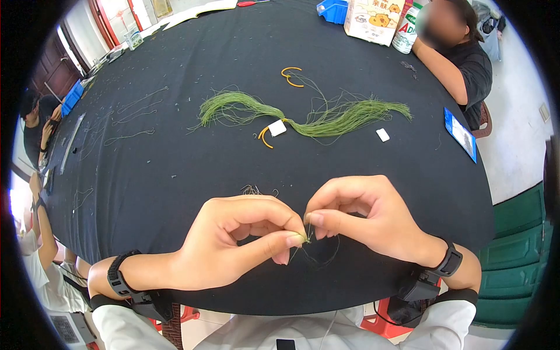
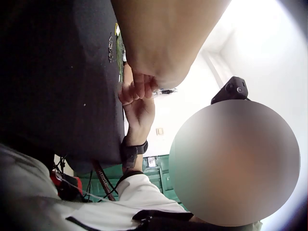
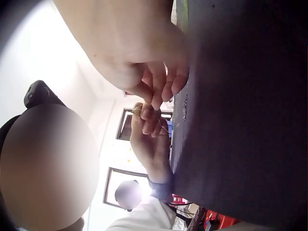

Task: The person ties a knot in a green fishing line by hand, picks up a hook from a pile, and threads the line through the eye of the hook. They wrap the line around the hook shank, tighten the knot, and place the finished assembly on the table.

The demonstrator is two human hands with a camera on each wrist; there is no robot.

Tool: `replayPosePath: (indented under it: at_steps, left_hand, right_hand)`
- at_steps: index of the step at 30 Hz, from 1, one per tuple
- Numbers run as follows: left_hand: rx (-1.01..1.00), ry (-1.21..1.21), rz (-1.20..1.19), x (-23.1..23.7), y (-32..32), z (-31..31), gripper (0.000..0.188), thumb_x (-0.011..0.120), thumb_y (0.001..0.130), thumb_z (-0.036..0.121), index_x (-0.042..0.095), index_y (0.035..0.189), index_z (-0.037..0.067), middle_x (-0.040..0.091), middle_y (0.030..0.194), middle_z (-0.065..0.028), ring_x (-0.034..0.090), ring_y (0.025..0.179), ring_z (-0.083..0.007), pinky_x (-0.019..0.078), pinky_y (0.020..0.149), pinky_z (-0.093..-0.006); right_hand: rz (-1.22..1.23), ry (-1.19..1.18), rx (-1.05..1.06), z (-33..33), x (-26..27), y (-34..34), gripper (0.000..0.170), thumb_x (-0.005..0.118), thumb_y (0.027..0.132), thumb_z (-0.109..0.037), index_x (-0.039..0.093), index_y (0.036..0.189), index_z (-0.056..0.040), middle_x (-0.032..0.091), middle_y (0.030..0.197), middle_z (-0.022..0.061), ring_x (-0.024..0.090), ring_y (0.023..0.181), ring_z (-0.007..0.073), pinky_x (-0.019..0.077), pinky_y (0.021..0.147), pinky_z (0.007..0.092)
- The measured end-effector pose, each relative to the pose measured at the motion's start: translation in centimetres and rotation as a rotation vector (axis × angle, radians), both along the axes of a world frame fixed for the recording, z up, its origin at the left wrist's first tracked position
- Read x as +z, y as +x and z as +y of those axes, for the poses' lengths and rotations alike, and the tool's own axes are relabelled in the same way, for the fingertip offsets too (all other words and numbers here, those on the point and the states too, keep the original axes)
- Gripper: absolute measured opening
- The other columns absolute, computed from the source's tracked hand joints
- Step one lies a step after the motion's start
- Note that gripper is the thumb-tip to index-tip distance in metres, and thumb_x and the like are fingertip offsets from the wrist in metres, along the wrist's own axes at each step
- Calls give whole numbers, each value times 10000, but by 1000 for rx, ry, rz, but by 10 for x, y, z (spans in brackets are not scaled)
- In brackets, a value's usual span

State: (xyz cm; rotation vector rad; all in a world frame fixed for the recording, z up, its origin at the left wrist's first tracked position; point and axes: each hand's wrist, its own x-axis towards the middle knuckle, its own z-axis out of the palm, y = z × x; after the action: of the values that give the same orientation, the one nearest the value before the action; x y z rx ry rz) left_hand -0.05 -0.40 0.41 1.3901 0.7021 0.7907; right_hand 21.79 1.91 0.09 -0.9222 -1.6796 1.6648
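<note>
Green thread is pinched between thumb and index finger of the left hand, above the table's near edge; a loose loop hangs below. The right hand pinches the thread's upper part, thumb against forefinger, close beside the left fingertips. Just beyond the left hand lies a pile of small hooks. Farther off, a green thread bundle spreads across the black tablecloth, a white tag at its tied middle. Near the right edge lies a blue packet.
</note>
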Motion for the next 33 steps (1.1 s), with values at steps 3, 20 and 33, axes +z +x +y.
replayPosePath:
  at_steps: [3,20,33]
  left_hand:
    - [-1,39,42,0,0,0,105,571,880,-16,617,961,-64,603,917,-87,609,737,-105,514,648,-226]
    - [45,205,161,2,-1,1,86,571,858,-64,612,933,-69,591,933,-126,616,757,-131,534,637,-238]
    - [61,265,179,0,-1,1,85,568,849,-77,614,919,-64,597,918,-129,622,743,-135,536,626,-233]
  right_hand:
    - [-22,166,-40,-2,3,2,128,638,866,-146,653,909,-26,635,725,6,579,665,46,433,587,191]
    - [81,192,-20,-4,8,5,65,600,871,-77,630,889,-23,595,732,-12,553,646,39,407,583,195]
    - [102,151,-5,-2,8,7,87,606,874,-93,622,883,-8,587,754,-4,553,666,48,424,600,199]
